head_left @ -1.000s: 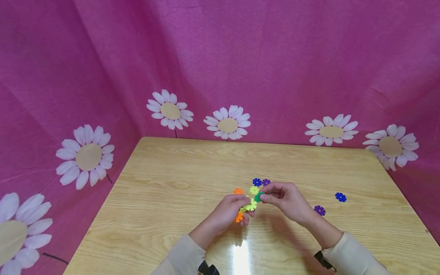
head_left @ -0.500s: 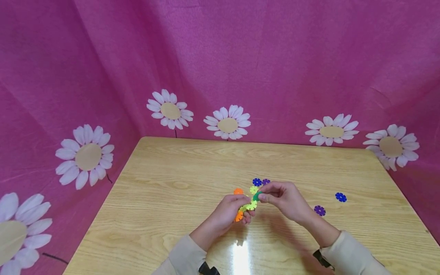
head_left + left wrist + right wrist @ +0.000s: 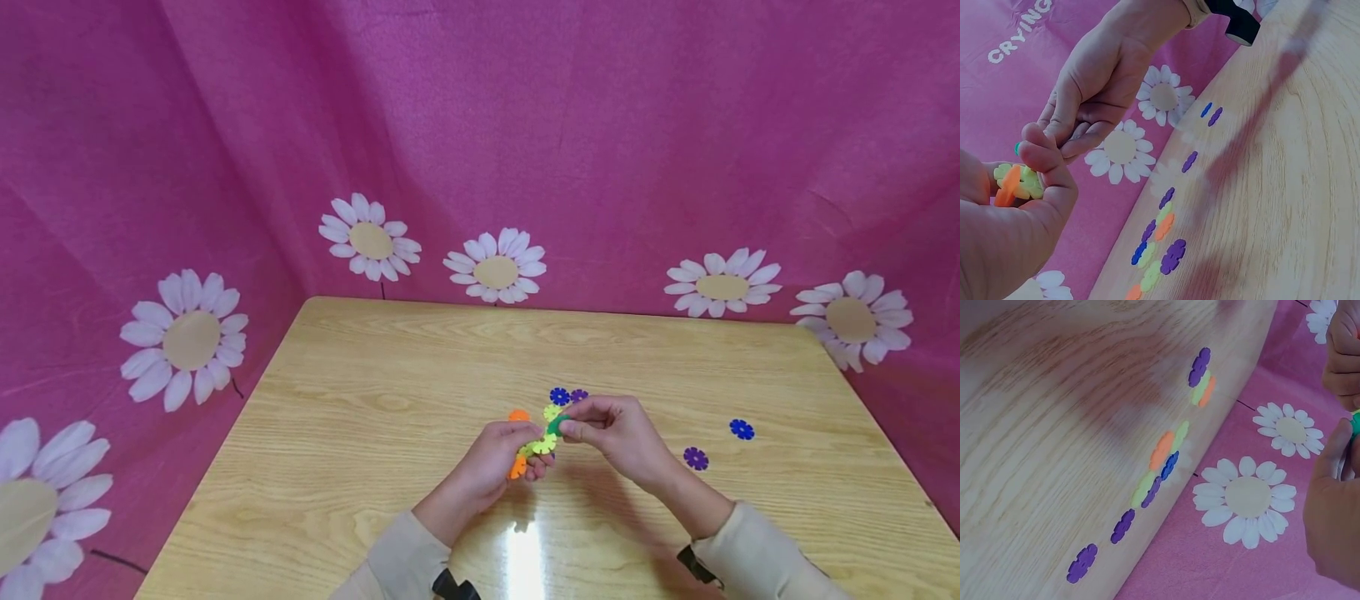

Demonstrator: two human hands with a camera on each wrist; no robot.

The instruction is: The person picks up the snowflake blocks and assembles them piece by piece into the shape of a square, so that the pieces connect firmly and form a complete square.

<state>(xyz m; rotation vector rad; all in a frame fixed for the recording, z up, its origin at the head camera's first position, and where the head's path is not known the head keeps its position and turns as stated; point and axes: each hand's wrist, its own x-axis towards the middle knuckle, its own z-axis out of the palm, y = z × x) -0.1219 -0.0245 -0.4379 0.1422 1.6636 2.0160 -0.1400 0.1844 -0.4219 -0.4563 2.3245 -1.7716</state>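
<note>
The right hand (image 3: 622,442) pinches a green disc (image 3: 555,427) above the table (image 3: 405,375), its fingertips hiding much of it; whether it joins the yellow-green piece (image 3: 544,445) is unclear. The left hand (image 3: 486,460) curls round that piece and an orange disc (image 3: 517,467), partly covering them. Beyond lie a blue disc (image 3: 559,397) and a purple disc (image 3: 579,395).

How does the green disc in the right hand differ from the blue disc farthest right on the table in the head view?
The green disc is pinched by the right hand above the table; the blue disc lies flat on it. The green disc is partly covered; the blue disc shows its whole notched outline. Both are small.
</note>
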